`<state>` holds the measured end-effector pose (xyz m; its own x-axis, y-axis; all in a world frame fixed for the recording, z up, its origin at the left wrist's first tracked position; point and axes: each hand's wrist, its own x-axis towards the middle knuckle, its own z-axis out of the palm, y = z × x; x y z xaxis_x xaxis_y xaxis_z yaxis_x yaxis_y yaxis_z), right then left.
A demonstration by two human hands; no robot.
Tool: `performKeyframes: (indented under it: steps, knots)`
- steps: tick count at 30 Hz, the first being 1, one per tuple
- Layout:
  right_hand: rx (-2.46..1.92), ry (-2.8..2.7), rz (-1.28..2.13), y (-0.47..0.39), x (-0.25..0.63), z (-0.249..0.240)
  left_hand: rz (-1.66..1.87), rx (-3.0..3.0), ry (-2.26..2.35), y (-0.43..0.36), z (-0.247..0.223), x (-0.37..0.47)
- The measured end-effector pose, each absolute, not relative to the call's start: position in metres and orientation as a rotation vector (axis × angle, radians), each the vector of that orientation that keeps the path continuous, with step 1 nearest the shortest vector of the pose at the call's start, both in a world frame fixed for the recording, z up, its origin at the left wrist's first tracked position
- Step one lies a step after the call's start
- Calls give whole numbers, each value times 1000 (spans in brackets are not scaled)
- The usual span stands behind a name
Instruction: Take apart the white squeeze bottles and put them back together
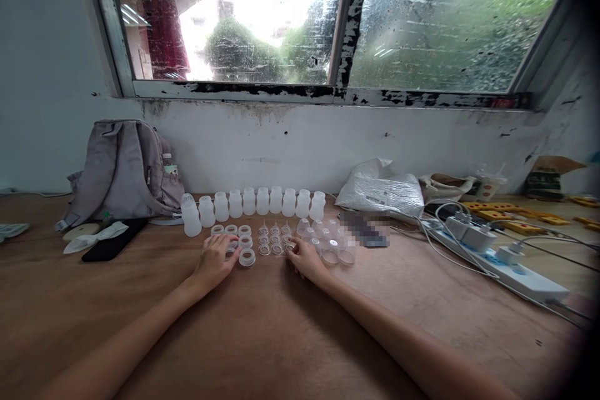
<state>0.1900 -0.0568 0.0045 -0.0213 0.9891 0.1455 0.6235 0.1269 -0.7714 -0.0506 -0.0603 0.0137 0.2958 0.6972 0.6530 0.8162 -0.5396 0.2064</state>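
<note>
My left hand (pixel 215 259) is at the group of white bottle collar rings (pixel 247 257), its thumb and index finger closed around one ring that is partly hidden. My right hand (pixel 305 259) pinches a clear bottle teat (pixel 288 249) at the near right corner of the teats. The other clear teats (pixel 264 240) stand in short rows between my hands. Behind them runs a row of frosted baby bottles (pixel 249 201); the leftmost bottle (pixel 190 219) stands a little nearer and has something on its top. Clear domed caps (pixel 330 252) are grouped just beyond my right hand.
A grey backpack (pixel 122 169) leans at the wall, with a black phone-like slab (pixel 115 240) and a tissue (pixel 96 237) before it. To the right are a silver bag (pixel 382 190), a blurred dark object (pixel 370 229) and a power strip (pixel 506 269) with trailing cables.
</note>
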Motion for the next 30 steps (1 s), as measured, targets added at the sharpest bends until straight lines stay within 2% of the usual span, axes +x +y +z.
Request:
performKeyframes:
  steps: [6, 11, 14, 20, 30]
  knots:
    - [-1427, -1739, 370, -61, 189, -1, -1412, -1959, -1903, -16, 11, -97]
    - [-1319, -1847, 164, -67, 183, -5, -1481, -1607, -2229, 7, 6, -137]
    - [-1315, -1917, 116, -69, 181, -7, -1450, -1561, -2248, 11, 0, -147]
    - [-1350, -1945, 112, -72, 180, -4, -1167, -1788, -2224, 14, -8, -152]
    - [-1351, -1957, 125, -74, 180, -2, -1252, -1813, -2257, 16, -8, -150]
